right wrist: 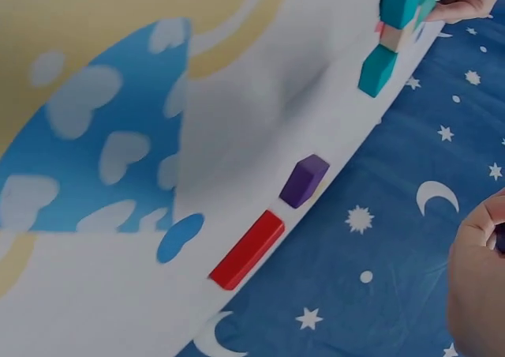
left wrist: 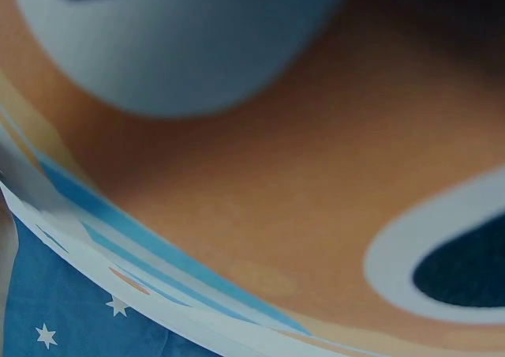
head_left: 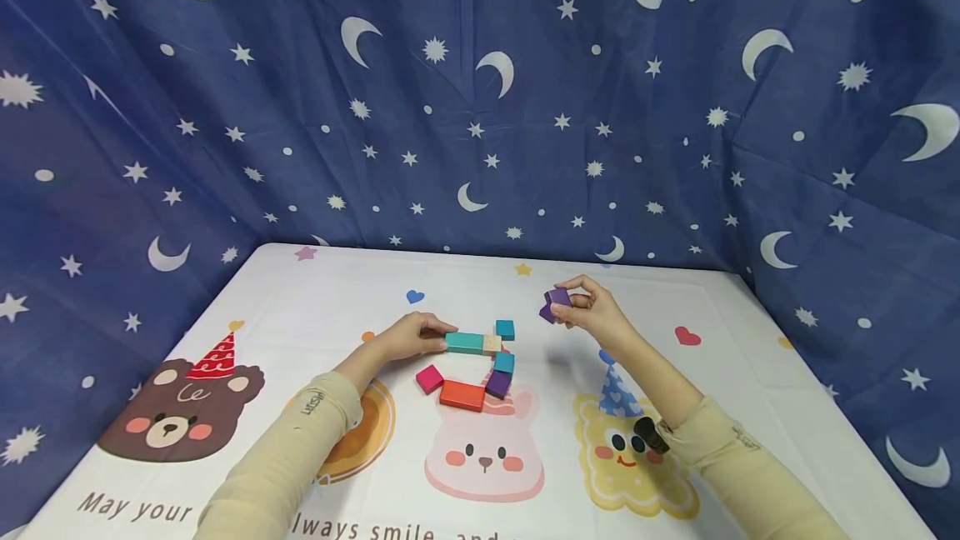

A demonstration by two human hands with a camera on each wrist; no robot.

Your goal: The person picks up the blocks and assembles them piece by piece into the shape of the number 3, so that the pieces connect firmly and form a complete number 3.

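My left hand (head_left: 412, 337) pinches the left end of a long teal block (head_left: 465, 343), which meets a pale wooden block (head_left: 491, 345). Around these lie two blue blocks (head_left: 505, 329), a dark purple block (head_left: 497, 383), an orange-red block (head_left: 461, 395) and a pink-red block (head_left: 430, 379). My right hand (head_left: 596, 313), raised at the right, holds a purple block (head_left: 559, 297) between thumb and fingers. A second purple piece shows just below it; whether it is held I cannot tell. In the right wrist view, my right hand (right wrist: 477, 274) is cut off by the edge.
A red block (right wrist: 248, 250) and a purple block (right wrist: 305, 181) lie near the table's edge in the right wrist view. The white tablecloth (head_left: 360, 282) bears printed animals; a blue moon-and-star curtain (head_left: 450, 148) hangs behind. Blurred orange print (left wrist: 237, 199) fills most of the left wrist view.
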